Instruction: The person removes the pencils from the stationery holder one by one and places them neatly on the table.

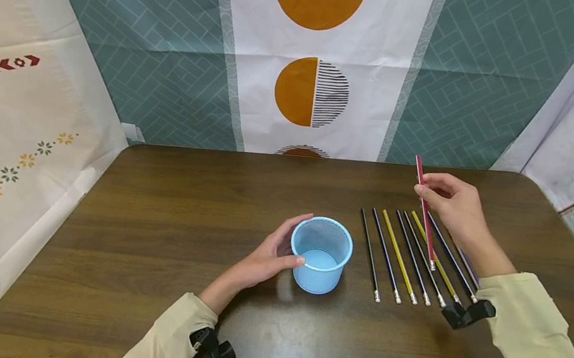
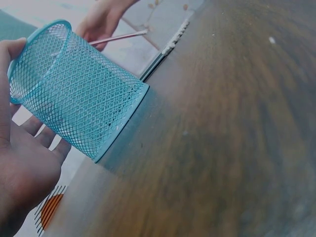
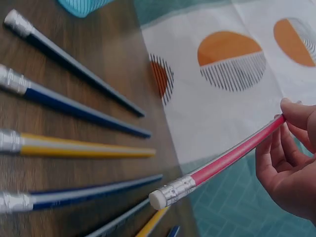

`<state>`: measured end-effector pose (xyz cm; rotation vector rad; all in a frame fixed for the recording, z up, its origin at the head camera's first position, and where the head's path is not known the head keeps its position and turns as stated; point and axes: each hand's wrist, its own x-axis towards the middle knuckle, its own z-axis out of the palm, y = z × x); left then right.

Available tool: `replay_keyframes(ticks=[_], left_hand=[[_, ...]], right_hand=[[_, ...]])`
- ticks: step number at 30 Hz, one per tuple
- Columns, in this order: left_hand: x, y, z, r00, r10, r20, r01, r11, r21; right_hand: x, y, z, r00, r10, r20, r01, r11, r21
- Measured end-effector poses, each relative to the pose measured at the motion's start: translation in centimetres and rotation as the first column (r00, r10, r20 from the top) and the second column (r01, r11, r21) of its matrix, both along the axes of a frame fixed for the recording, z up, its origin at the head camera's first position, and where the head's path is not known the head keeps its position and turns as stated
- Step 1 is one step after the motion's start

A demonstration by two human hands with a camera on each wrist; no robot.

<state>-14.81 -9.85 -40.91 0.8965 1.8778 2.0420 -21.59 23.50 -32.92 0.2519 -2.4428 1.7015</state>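
Observation:
A light-blue mesh pencil cup point(image 1: 317, 277) stands upright on the table, and nothing shows inside it. My left hand point(image 1: 272, 253) grips its left side, thumb at the near rim and fingers round the far side; the left wrist view shows the mesh wall point(image 2: 84, 89) close up. Above the row of pencils, my right hand point(image 1: 457, 208) pinches a red pencil point(image 3: 237, 157) between thumb and fingers near its upper end. The pencil slants with its white eraser point(image 3: 158, 199) end down, clear of the tabletop in the right wrist view.
Several pencils lie side by side right of the cup, eraser ends toward me: a black one point(image 1: 369, 252), a yellow one point(image 1: 399, 256), dark blue ones and a purple one point(image 1: 469, 267) partly under my right wrist. The brown wooden table point(image 1: 157, 226) ends at a patterned cloth backdrop point(image 1: 170, 56).

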Motion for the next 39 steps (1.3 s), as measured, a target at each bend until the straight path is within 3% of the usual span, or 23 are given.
replay_keyframes(ticks=[9, 18, 28, 39], left_hand=[[0.0, 0.0, -0.1, 1.0, 0.013, -0.004, -0.013, 1.0, -0.011], [0.1, 0.0, 0.0, 1.0, 0.006, 0.002, -0.006, 1.0, -0.004], [0.1, 0.0, 0.0, 1.0, 0.001, 0.008, -0.001, 1.0, -0.005], [0.1, -0.1, 0.0, 1.0, 0.003, 0.008, -0.003, 1.0, -0.01]], right_hand=[[-0.7, 1.6, -0.7, 0.994, -0.082, 0.07, 0.076, 0.993, 0.093], [-1.4, 3.7, -1.7, 0.993, -0.101, 0.056, 0.092, 0.984, 0.15], [-1.9, 6.1, -3.0, 0.986, -0.16, 0.045, 0.138, 0.938, 0.318], [-2.2, 8.8, -4.1, 0.978, -0.188, 0.089, 0.139, 0.909, 0.393]])
